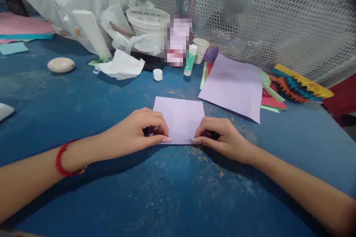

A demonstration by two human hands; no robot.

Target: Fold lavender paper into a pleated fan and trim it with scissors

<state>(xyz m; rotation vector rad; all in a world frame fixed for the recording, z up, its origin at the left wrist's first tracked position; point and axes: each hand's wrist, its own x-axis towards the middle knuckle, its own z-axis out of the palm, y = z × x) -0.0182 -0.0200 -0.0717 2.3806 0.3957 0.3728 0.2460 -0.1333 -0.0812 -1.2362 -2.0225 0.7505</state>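
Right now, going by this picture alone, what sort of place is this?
Probably a paper craft workspace: on the scuffed blue tabletop lie a flat lilac paper rectangle, nearest the camera, and pleated yellow, teal and orange paper at the back right. Home or classroom, I cannot tell.

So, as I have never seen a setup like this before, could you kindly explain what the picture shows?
There is no machine here: a person works with two bare hands. A camera worn on the head took this one view, looking forward and down. The left hand, with a red bracelet at its wrist, and the right hand hold the near edge of a small, flat, pale purple paper sheet with thumb and fingertips. It lies on a scuffed blue tabletop. Beyond it are a larger pale purple paper sheet, a white-and-green tube, a small round white cap and a crumpled white tissue. Some patches are pixelated, so I cannot read them.
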